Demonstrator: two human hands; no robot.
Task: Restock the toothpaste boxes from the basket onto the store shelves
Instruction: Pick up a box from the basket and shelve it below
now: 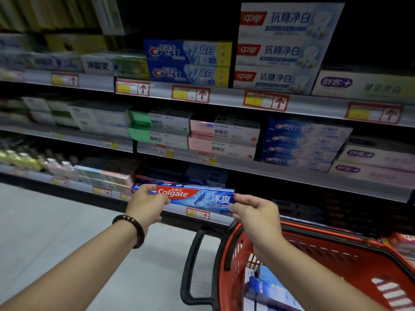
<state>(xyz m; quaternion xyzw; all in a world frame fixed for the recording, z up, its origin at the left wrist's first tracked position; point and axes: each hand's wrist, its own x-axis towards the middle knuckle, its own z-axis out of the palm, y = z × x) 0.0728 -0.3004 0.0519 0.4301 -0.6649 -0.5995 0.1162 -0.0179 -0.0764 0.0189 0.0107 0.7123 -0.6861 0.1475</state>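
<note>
Right now, from the head camera, both hands hold one Colgate toothpaste box (197, 196) by its ends. The left hand (147, 203) has its fingers curled round the box's left end, covering that end. The right hand (253, 215) pinches the right end between thumb and fingertips, its other fingers loosely bent. The box lies level and lengthwise, its printed front facing the camera, in the air just before the front edge of the lowest shelf (314, 182), above a red-framed price tag (197, 213) on the shelf rail. Behind it, at the back of that shelf, dark blue boxes (202, 176) lie stacked.

A dark beaded bracelet (132, 230) circles the left wrist. The red basket (336, 250) stands at the lower right, under the right forearm, with its black handle (190, 265) hanging at its left side. More toothpaste boxes (265, 286), blue and white, lie inside near its left wall. On the upper shelves, two blue Crest boxes (186, 62) sit stacked at the front edge, beside three white boxes (278, 50).
</note>
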